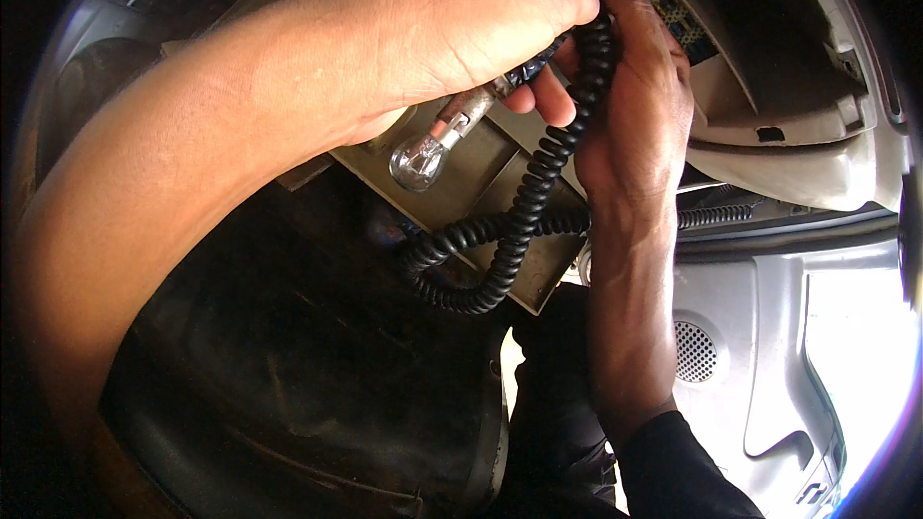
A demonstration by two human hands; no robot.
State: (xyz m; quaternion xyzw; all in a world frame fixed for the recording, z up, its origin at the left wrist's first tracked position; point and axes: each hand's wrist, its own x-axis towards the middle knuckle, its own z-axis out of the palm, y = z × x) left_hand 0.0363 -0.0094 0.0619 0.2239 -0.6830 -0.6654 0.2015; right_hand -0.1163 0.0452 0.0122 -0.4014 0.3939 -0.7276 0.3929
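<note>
Left hand [524,5] and right hand [639,101] close together at coiled cord [535,194]; I can't tell either's closure. Bulb [417,160] below-left of grip; cord tug might crack it against panel [481,168].

left hand [510,10]: curled about the dark-wrapped end of a metal bulb holder [460,117]
bulb [417,163]: clear glass, seated in the holder, tipped down and left
right hand [639,106]: raised, thumb by the upper end of a coiled cord [538,183]
cord's path: looped over itself, before a tan panel [543,274]
door [731,308]: pale grey, round grille [694,352] beside the right forearm
</note>
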